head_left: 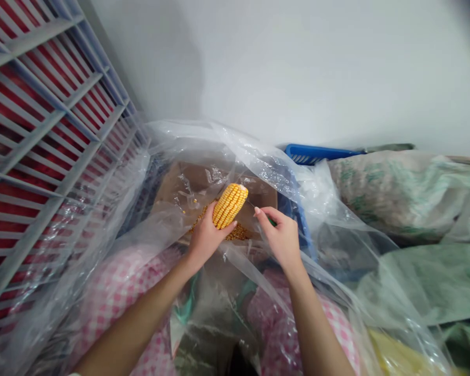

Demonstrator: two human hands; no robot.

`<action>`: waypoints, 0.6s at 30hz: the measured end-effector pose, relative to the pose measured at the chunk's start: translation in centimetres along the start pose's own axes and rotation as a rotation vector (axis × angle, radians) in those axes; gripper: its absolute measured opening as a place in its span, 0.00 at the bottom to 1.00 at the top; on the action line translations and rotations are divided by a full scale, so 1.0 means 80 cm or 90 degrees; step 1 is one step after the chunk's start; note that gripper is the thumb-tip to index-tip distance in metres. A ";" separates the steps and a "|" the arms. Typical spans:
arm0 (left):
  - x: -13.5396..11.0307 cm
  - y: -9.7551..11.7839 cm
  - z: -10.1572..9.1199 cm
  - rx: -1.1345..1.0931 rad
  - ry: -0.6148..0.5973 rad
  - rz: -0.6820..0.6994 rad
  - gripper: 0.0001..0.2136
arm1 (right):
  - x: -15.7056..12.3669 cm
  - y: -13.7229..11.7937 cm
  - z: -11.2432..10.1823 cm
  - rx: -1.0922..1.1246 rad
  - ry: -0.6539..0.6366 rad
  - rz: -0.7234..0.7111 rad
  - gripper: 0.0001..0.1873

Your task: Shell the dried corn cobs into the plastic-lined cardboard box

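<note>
My left hand (208, 232) is wrapped round the lower end of a yellow corn cob (230, 206), which tilts up to the right with its pale tip on top. The rows of kernels facing me look full. Just to the right, my right hand (280, 230) is closed on a thin tool with a green handle (272, 222). Its fine dark shaft points towards the upper part of the cob; I cannot tell whether it touches. Beneath both hands, loose corn kernels (237, 233) lie in a cardboard box (264, 197) lined with clear plastic.
Clear plastic sheeting (172, 130) drapes over the box and my pink checked trousers (117, 282). A pale slatted crate (58, 115) rises on the left. A blue basket (317, 153) and a stuffed woven sack (407, 193) stand on the right, before a white wall (297, 68).
</note>
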State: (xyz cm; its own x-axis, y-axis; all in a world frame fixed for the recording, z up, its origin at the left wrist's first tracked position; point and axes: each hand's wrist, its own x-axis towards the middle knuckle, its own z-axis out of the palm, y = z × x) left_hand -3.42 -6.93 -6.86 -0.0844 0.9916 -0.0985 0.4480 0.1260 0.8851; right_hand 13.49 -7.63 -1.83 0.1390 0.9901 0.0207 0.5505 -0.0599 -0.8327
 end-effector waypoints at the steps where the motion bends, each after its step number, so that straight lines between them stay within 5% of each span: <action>1: 0.000 0.000 -0.001 0.013 -0.003 0.002 0.30 | 0.001 0.000 -0.001 0.014 -0.006 0.010 0.20; 9: -0.001 -0.002 0.000 0.010 -0.018 0.015 0.30 | 0.005 0.000 -0.008 0.148 -0.102 0.107 0.22; 18: -0.001 -0.001 0.002 -0.006 -0.009 0.011 0.30 | 0.005 -0.002 -0.011 0.108 -0.096 0.102 0.22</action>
State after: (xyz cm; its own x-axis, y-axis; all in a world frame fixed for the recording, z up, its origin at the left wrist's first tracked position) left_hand -3.33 -6.97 -6.99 -0.0637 0.9939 -0.0903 0.4407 0.1092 0.8910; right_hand 14.17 -7.37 -1.20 0.0826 0.9781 -0.1909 0.3840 -0.2080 -0.8996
